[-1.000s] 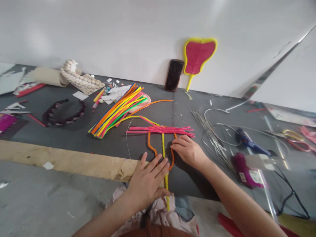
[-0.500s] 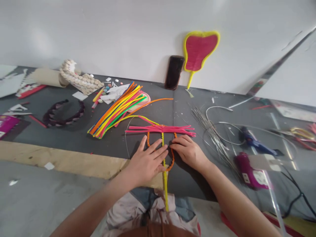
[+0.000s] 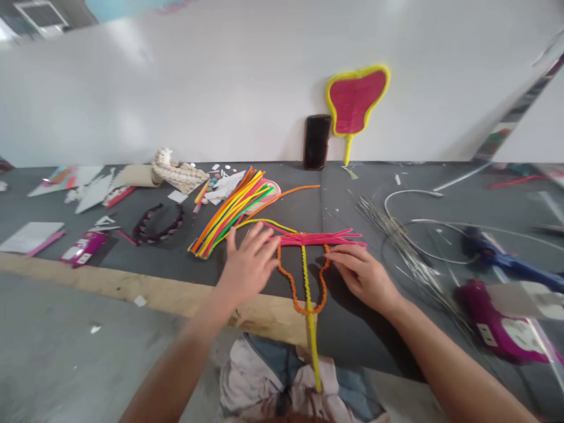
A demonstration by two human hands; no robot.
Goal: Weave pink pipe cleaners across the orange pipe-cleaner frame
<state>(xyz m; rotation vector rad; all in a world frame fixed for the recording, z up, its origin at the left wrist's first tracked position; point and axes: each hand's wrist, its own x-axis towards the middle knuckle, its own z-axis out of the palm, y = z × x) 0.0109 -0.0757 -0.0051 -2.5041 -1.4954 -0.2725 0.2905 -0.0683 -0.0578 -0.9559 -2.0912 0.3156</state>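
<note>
A frame of pipe cleaners lies flat before me. It has a bundle of pink pipe cleaners across the top, a twisted yellow pipe cleaner down the middle and a wavy orange pipe cleaner looped in a U around it. The yellow stem runs past the table edge towards my lap. My left hand has its fingers spread over the bundle's left end, hiding it. On the other side my right hand has its fingertips together at the orange loop's upper right.
Loose coloured pipe cleaners lie beyond my left hand. A phone and a yellow-edged pink fan lean on the white wall. To the right are thin wires, a blue glue gun and a purple device. A dark braided headband lies left.
My left hand has lifted off the middle of the frame and moved up and left to the pink bundle's end, uncovering the orange loop. My right hand stays by the loop. The view has shifted.
</note>
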